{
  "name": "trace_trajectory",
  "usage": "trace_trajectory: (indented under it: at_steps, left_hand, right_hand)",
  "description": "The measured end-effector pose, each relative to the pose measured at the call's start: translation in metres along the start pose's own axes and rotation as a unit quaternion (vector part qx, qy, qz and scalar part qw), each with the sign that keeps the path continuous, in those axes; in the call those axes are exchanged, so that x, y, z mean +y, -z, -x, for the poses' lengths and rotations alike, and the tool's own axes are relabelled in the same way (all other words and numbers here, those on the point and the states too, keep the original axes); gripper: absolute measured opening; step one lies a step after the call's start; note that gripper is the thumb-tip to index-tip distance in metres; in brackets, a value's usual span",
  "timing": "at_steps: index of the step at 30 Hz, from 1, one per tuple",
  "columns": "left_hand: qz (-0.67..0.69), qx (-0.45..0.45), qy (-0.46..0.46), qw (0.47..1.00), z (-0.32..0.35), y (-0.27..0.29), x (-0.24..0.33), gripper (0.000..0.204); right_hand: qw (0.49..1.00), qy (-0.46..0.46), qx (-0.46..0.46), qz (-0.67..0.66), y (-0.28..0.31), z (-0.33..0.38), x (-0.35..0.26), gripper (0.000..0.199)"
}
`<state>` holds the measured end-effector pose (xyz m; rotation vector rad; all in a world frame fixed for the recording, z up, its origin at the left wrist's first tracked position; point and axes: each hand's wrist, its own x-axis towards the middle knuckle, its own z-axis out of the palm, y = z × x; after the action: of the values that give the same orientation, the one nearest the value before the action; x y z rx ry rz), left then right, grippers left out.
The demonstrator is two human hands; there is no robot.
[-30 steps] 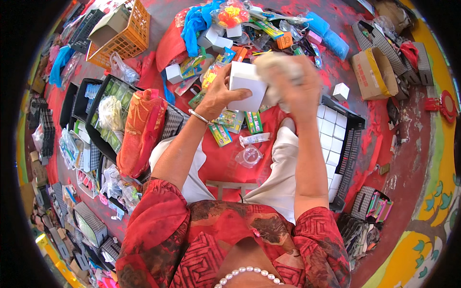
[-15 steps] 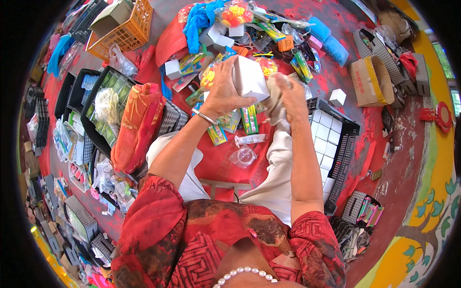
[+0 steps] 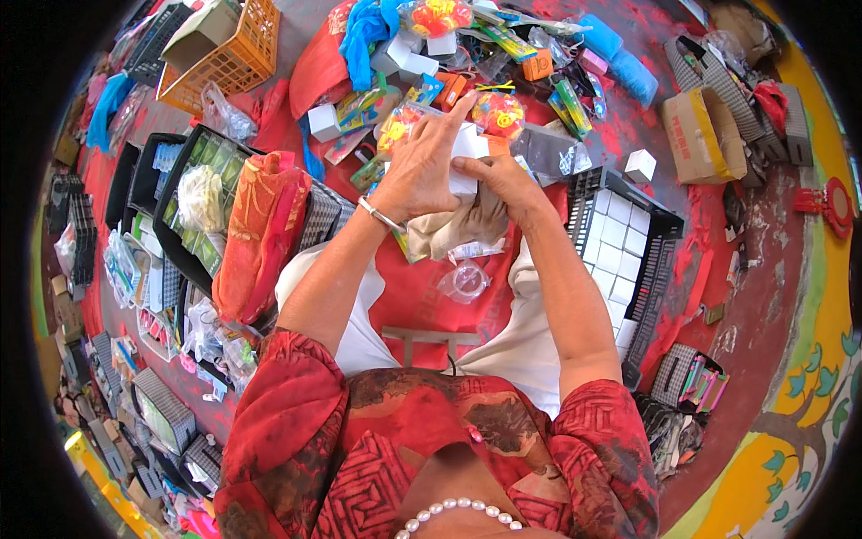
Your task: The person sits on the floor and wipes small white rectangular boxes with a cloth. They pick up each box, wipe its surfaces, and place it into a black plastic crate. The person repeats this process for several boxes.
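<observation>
With my left hand (image 3: 420,171) I am holding a white box (image 3: 463,187) by its left side; my fingers are stretching up along it, rather straight and only partly closed, and I cannot tell where the thumb is pressing. My right hand (image 3: 512,187) is grasping the same box from the right, the thumb lying across the face turned up to me and the other fingers curling out of sight. A beige cloth (image 3: 458,232) is hanging just under the box, bunched beside my right hand; how firmly I am gripping it is not showing.

The box is sitting in the air between my two hands, in front of my knees, tilted a little. It is looking plain and pale, but my hands are covering much of it.

Beyond it, a heap of goods is crowding close: red-and-yellow toys (image 3: 498,115) in clear wrapping, a small orange box (image 3: 538,65), a blue cloth (image 3: 366,40). A clear round plastic piece (image 3: 467,282) is lying nearer me on the red sheet (image 3: 415,301). To my right a black crate (image 3: 663,269) is holding rows of white boxes, with a lone white cube (image 3: 639,166) resting just past it. To my left a folded red-and-orange fabric (image 3: 256,241) is lying against a black tray (image 3: 171,241).
</observation>
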<state>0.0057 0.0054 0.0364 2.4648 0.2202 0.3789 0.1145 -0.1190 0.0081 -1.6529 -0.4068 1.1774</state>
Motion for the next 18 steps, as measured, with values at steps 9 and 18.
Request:
trace_trajectory:
  at_steps: [9,18]
  left_hand:
    - [0.539,0.028,0.269,0.797,0.001,0.026,-0.025,0.082]
    - [0.534,0.058,0.261,0.802,-0.001,-0.007,-0.022,0.063]
  right_hand:
    - [0.999,0.033,0.012,0.006,0.011,0.016,-0.019,0.053]
    - [0.98,0.101,0.15,-0.078,0.05,0.025,-0.048,0.034]
